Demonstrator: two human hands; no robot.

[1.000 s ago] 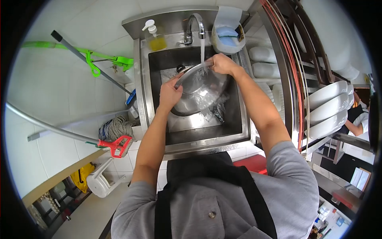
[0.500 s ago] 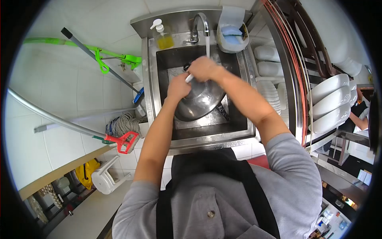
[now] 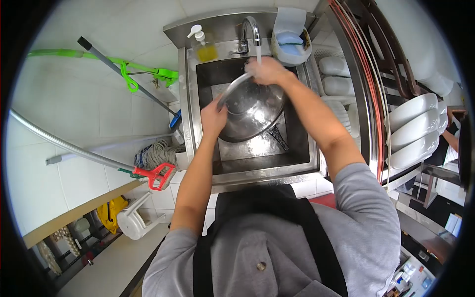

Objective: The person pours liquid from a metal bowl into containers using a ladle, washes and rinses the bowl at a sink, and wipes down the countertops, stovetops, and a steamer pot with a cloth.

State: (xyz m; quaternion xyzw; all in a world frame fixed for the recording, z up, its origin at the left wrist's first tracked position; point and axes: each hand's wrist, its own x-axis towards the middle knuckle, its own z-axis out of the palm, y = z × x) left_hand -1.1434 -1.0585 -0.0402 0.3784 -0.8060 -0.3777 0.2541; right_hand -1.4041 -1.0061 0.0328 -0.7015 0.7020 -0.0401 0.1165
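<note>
A large shiny metal bowl is tilted inside the steel sink, its rim raised on the far left side. My left hand is closed on the left part of that rim. Farther back, my right hand, slightly blurred, grips the rim under the faucet. Water from the spout runs down at this hand. Partly under the bowl, a dark utensil lies on the wet sink floor; its upper end is hidden.
A soap pump bottle stands behind the sink's left corner, and a white tub with sponges at the right. White dishes fill the rack on the right. Mop handles and a red mop clamp are at the left. Another person's arm shows far right.
My hands have moved apart along the rim, the left down and left, the right toward the right. The bowl has turned and its rim shows more widely. Water still runs.
</note>
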